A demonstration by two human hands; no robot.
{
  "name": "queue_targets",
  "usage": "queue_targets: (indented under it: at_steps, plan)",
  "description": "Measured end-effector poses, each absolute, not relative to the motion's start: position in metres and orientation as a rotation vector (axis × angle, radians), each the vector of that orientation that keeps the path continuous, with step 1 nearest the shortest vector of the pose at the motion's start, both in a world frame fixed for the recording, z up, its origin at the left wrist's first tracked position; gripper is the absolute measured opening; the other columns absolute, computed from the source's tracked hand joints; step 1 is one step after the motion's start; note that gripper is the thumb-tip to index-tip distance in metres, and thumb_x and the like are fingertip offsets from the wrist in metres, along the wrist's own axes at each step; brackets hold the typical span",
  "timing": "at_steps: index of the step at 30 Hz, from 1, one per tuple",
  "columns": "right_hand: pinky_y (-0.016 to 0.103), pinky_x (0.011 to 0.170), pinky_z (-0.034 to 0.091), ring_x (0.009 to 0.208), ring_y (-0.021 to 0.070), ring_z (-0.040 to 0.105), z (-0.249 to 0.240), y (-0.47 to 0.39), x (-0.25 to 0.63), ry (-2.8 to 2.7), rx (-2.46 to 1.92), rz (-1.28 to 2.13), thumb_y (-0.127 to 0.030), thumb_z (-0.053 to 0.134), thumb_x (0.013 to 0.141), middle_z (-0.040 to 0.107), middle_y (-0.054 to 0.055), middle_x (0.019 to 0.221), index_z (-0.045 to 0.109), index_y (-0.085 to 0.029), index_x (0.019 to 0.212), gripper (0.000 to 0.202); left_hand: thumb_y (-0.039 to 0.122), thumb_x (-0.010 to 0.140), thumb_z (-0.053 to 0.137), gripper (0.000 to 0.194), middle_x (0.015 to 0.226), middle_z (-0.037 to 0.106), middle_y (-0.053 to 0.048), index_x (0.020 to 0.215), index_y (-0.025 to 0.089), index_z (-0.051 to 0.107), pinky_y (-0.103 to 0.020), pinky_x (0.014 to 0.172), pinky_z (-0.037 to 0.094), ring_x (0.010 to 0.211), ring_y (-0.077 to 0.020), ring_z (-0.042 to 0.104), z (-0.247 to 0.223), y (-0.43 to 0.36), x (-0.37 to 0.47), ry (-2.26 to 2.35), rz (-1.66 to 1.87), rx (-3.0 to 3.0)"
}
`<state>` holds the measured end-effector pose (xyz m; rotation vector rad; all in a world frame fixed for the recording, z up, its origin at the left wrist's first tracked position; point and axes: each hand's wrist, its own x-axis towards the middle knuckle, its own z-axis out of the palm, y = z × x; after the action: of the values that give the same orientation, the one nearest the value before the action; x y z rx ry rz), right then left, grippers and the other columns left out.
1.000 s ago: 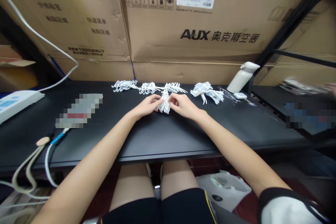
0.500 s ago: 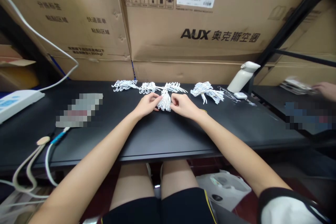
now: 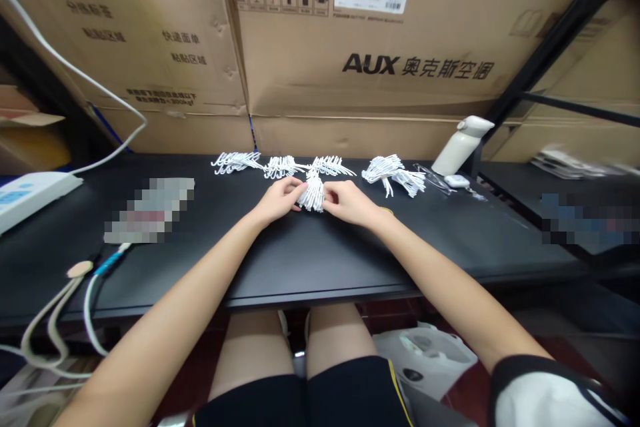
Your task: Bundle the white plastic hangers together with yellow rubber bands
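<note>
A bundle of thin white wire-like ties point(image 3: 312, 195), fanned out at its near end, stands between my two hands over the black table. My left hand point(image 3: 281, 201) grips it from the left, thumb and fingers closed round its side. My right hand point(image 3: 350, 202) is closed in a pinch at the bundle's right edge; its fingertips are partly hidden. Just behind lie more white ties with bent ends: a group at the left point(image 3: 236, 162), another in the middle point(image 3: 281, 167) and one behind the bundle point(image 3: 330, 165). To the right rests a tangled bunch point(image 3: 393, 173).
Large cardboard boxes point(image 3: 400, 33) stand along the table's back. A white bottle point(image 3: 463, 145) and a small white case point(image 3: 457, 181) are at the right. On the left are a blurred-out phone-like object point(image 3: 153, 210), a power strip point(image 3: 37, 197) and cables point(image 3: 90, 307).
Another person's hand at the right edge has gone out of view. My right fingers have shifted slightly at the bundle's edge; my left hand keeps its hold.
</note>
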<state>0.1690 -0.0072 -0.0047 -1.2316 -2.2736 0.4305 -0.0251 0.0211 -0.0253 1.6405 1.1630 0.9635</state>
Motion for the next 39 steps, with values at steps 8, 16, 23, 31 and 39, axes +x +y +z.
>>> queue_targets:
  at_steps: [8, 16, 23, 31, 39]
  plan:
    - [0.023, 0.055, 0.027, 0.055, 0.0098, 0.040, -0.0047, -0.0092, 0.1681, -2.313, -1.268, 0.419, -0.020, 0.049, 0.075, 0.047, -0.003, 0.059, 0.038, -0.019, 0.063, 0.016, 0.045, 0.074, 0.066, 0.036, 0.074, 0.061, -0.003, 0.091, 0.014, 0.060, -0.029, 0.061, 0.057, 0.075, -0.0166, 0.061, -0.0239, 0.0199, -0.0239, 1.174, 0.931, 1.616]
    - [0.023, 0.055, 0.027, 0.055, 0.0097, 0.040, -0.0038, -0.0097, 0.1678, -2.321, -1.280, 0.407, -0.020, 0.049, 0.075, 0.047, -0.003, 0.059, 0.038, -0.019, 0.063, 0.016, 0.044, 0.073, 0.067, 0.037, 0.076, 0.063, -0.004, 0.092, 0.013, 0.059, -0.030, 0.062, 0.057, 0.076, -0.0176, 0.062, -0.0233, 0.0194, -0.0243, 1.170, 0.927, 1.609]
    - [0.023, 0.055, 0.027, 0.055, 0.0097, 0.040, -0.0034, -0.0103, 0.1671, -2.332, -1.288, 0.387, -0.019, 0.049, 0.075, 0.048, -0.003, 0.059, 0.039, -0.019, 0.063, 0.016, 0.046, 0.069, 0.070, 0.040, 0.073, 0.062, -0.003, 0.090, 0.014, 0.060, -0.032, 0.061, 0.058, 0.074, -0.0175, 0.062, -0.0242, 0.0201, -0.0250, 1.160, 0.949, 1.607]
    - [0.023, 0.055, 0.027, 0.056, 0.0100, 0.040, -0.0046, -0.0105, 0.1667, -2.335, -1.298, 0.378, -0.018, 0.050, 0.074, 0.050, -0.002, 0.061, 0.039, -0.019, 0.064, 0.015, 0.047, 0.071, 0.069, 0.039, 0.074, 0.062, -0.003, 0.090, 0.014, 0.059, -0.031, 0.061, 0.058, 0.074, -0.0171, 0.062, -0.0253, 0.0208, -0.0260, 1.156, 0.939, 1.628]
    - [0.023, 0.055, 0.027, 0.056, 0.0099, 0.038, -0.0048, -0.0110, 0.1660, -2.341, -1.299, 0.373, -0.017, 0.050, 0.075, 0.049, -0.002, 0.061, 0.039, -0.019, 0.064, 0.016, 0.048, 0.071, 0.068, 0.040, 0.073, 0.061, -0.003, 0.090, 0.014, 0.059, -0.031, 0.060, 0.058, 0.072, -0.0167, 0.061, -0.0266, 0.0211, -0.0268, 1.153, 0.946, 1.655]
